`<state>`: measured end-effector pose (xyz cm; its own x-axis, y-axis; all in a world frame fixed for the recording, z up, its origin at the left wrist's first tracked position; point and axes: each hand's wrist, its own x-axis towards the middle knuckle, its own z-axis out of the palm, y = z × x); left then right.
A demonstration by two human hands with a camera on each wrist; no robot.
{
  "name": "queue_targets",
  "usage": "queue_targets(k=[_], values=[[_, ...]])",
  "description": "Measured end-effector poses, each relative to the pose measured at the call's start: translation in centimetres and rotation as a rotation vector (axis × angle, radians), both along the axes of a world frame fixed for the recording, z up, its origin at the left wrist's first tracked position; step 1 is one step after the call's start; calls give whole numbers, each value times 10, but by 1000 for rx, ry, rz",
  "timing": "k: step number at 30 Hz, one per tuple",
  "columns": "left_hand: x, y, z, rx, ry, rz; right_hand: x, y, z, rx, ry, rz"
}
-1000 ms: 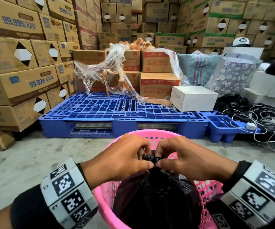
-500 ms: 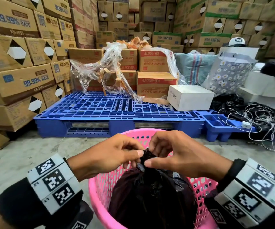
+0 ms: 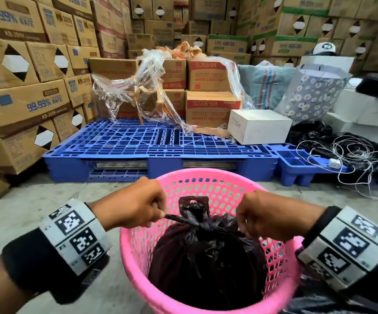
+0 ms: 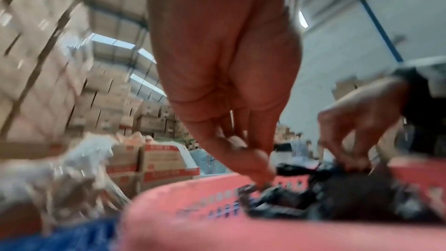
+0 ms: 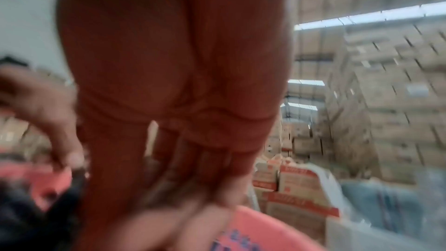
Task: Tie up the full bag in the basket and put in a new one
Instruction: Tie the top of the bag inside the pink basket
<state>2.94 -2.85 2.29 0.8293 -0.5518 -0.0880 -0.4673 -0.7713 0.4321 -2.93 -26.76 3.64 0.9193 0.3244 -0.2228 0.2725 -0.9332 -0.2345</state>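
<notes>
The full black bag (image 3: 206,264) sits inside the pink plastic basket (image 3: 136,268), which stands on the concrete floor (image 3: 36,200) in front of a blue pallet (image 3: 126,141) and stacked cardboard boxes (image 3: 22,105). The neck of the bag is gathered at the top, and a knot (image 3: 207,226) sits at the middle, with one loose tail of plastic standing up above it. The left hand (image 3: 133,205) pinches one twisted strand of the bag between thumb and curled fingers, and this strand runs tight and almost level from the knot toward the left. The right hand (image 3: 267,218) pinches the other strand in the same way on the right side; the wrist views are blurred, but the left wrist view also shows fingertips (image 4: 263,178) closed on black plastic at the basket rim. So the knot lies between the two hands, about equally near to both, and the line of the two strands goes from left to right across the basket. I judge that the knot is being pulled tight along this line. If the pull is not equal, the thin plastic can tear near one hand. After that, the bag must be lifted straight up out of the basket. No new bag can be identified with certainty in these views.
</notes>
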Motion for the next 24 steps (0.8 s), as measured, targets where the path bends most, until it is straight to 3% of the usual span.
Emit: queue_targets(k=[2, 4, 8, 10, 15, 18, 21, 24], values=[[2, 0, -3, 176, -183, 4, -3, -1, 1, -88, -3, -36], [-1, -8, -3, 163, -256, -1, -4, 6, 8, -110, -101, -23], [-7, -26, 14, -290, 43, 7, 1, 15, 28, 292, -183, 9], [-14, -34, 19, -412, 169, -47, 3, 21, 32, 434, -163, 37], [-20, -42, 18, -468, 358, -125, 7, 20, 23, 585, -146, 45], [-18, -42, 19, -506, 385, -126, 10, 12, 20, 682, -83, 61], [-14, -45, 19, -427, 362, -180, 11, 9, 18, 706, -31, 80], [-7, -45, 16, -400, 360, -114, 14, -8, 22, 628, -61, 60]])
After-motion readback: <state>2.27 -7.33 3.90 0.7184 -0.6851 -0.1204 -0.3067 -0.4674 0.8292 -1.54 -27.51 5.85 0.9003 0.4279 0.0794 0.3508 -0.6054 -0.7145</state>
